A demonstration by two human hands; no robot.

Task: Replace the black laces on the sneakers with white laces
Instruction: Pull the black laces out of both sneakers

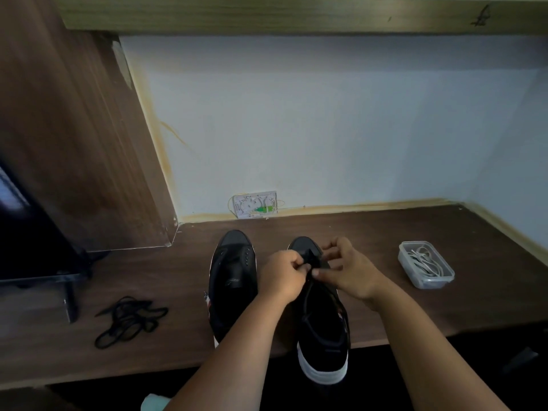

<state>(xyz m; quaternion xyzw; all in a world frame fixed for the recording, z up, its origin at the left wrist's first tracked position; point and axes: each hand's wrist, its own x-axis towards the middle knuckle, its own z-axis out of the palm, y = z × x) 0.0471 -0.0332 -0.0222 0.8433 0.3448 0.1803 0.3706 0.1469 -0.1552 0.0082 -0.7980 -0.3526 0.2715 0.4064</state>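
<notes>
Over the front part of the right sneaker (321, 315), your 2 hands meet near the lowest eyelets. Your left hand (283, 275) has its fingers curled and pinches something dark there, most likely the black lace of this shoe, but the lace is hard to separate from the black upper. Your right hand (350, 269) also pinches at the same place with thumb and forefinger, while its other fingers are lifted and loosely bent over the toe. Both forearms come in from the lower edge and cross above the heels of the shoes.

The right sneaker stands on the worktop (385, 307) with its toe to the wall, and its white heel hangs over the near edge. Just beside it, on the left, stands the left sneaker (232, 280); its eyelets look bare, so I judge its black lace is already out. A loose black lace (129, 320) lies in a tangle on the worktop, well apart to the left. The white laces (424, 261) lie in a small clear container (427, 277) on the right side, not yet used.

So you are about in the first half, I think: 1 shoe unlaced, the second 1 almost finished, and both shoes must be laced with white.
</notes>
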